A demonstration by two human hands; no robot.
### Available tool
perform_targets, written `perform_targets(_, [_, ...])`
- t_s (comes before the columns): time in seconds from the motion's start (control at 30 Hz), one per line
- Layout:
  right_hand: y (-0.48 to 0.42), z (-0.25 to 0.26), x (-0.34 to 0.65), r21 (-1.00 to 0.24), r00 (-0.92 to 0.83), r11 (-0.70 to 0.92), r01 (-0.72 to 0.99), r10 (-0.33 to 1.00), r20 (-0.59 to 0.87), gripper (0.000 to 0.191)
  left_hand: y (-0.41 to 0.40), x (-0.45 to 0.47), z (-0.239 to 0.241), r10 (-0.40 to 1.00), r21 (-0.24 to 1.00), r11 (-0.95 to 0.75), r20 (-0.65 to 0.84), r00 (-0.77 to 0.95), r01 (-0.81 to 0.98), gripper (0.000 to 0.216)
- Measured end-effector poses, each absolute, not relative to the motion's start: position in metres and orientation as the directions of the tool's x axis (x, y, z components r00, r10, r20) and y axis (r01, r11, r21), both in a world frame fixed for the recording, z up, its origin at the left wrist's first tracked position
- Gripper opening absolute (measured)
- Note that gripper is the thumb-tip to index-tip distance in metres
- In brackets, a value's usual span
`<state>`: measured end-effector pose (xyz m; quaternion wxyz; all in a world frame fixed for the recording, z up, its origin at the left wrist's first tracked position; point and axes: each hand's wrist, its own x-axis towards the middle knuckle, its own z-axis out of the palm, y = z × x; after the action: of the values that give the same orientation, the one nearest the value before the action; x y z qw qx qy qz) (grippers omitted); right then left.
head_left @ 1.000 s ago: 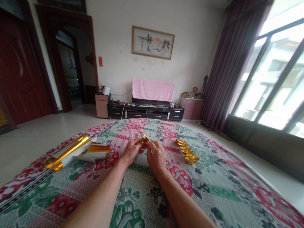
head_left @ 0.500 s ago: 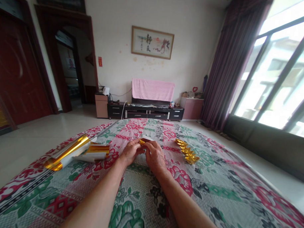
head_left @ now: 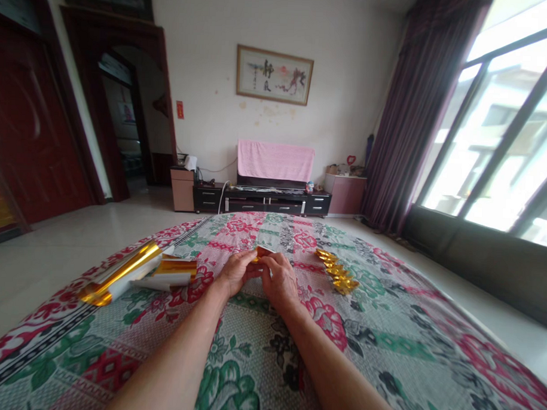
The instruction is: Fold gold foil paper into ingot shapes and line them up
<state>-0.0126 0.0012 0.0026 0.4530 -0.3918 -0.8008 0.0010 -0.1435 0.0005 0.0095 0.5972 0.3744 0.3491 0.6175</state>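
Paper [head_left: 263, 251], small, glossy gold with a whitish edge and partly hidden by fingers, was pinched between the left hand [head_left: 236, 272] and right hand [head_left: 280, 279], above the flowered cloth [head_left: 233, 341], left of folded gold pieces [head_left: 338, 273].

The left hand [head_left: 236, 272] and the right hand [head_left: 280, 281] pinch a small piece of gold paper [head_left: 263, 252]. Folded gold shapes [head_left: 336, 272] sit to the right, and curled gold sheets [head_left: 139, 272] lie to the left, on a flowery tablecloth [head_left: 367, 334].

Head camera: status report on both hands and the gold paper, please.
Left hand, right hand: both gripping gold paper. Folded gold pieces off right. No obstruction visible.
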Motion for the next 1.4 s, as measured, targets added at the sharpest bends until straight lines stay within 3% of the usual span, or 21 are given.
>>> perform_targets(0.77, [0.005,0.001,-0.0147,-0.465,-0.14,0.632,0.62,0.672,0.727,0.012,0.0014,-0.1451,0.0095,0.999,0.857,-0.022,0.04,0.025,-0.515,0.013])
perform_targets(1.4, [0.0045,-0.0003,-0.0142,-0.495,-0.113,0.602,0.627,0.699,0.706,0.016,-0.0023,-0.1443,0.0112,0.995,0.876,-0.009,0.058,0.086,-0.482,0.021])
